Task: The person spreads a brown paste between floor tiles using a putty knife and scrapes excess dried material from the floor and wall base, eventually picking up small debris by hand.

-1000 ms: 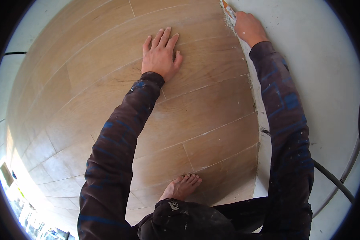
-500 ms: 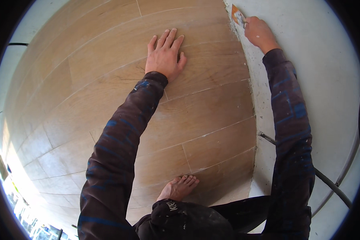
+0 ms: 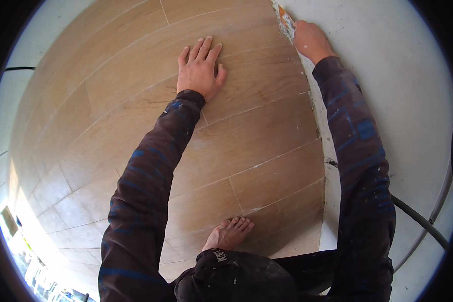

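Observation:
My left hand (image 3: 200, 74) lies flat on the wood-look tile floor (image 3: 256, 116), its fingers spread and nothing under them but tile. At the upper right, my right hand (image 3: 312, 41) is closed round a scraper (image 3: 288, 21) with an orange part and a pale, smeared blade area. The scraper sits at the seam where the floor meets the white wall (image 3: 382, 75). Whitish crumbs and residue line that seam near the tool. How much of the scraper my fingers cover is hidden.
A bare foot (image 3: 229, 232) rests on the tiles at the lower middle. Dark cable or conduit (image 3: 418, 221) comes out along the wall at the lower right, behind my right forearm. Pale grout lines cross the floor. Bright light falls in at the lower left.
My right hand and the scraper have shifted a little left in the picture, and the blade is now closer along the seam. The view has moved slightly; my left hand stays flat on the floor.

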### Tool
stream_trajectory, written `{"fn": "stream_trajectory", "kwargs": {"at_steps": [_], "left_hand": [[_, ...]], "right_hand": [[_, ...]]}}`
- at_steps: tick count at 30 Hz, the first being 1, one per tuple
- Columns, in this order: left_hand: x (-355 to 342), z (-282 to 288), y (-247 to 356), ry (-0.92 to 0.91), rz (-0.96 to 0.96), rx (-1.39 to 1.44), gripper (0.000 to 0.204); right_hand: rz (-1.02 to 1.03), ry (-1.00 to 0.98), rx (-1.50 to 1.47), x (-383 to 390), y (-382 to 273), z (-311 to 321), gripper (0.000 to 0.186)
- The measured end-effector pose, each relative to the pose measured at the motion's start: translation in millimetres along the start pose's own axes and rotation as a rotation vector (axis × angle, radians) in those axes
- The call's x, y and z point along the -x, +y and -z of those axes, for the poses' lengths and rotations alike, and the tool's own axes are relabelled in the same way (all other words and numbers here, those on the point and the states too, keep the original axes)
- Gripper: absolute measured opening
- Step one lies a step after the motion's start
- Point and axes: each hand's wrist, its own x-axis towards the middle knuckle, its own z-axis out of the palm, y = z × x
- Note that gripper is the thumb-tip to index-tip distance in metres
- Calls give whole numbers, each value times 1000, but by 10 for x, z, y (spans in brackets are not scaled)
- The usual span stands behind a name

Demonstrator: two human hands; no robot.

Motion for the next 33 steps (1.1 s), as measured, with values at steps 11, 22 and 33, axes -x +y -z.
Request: {"fn": "stream_trajectory", "kwargs": {"at_steps": [11, 22, 33], "left_hand": [[-1207, -744, 289, 46, -233, 173, 55], [-1798, -1080, 868, 13, -269, 157, 37], [-1718, -1010, 830, 32, -291, 273, 41]], "right_hand": [[-484, -57, -1136, 2777, -607, 357, 16], [-916, -141, -1396, 4332, -556, 663, 23], [-860, -51, -1407, 4284, -608, 792, 22]]}}
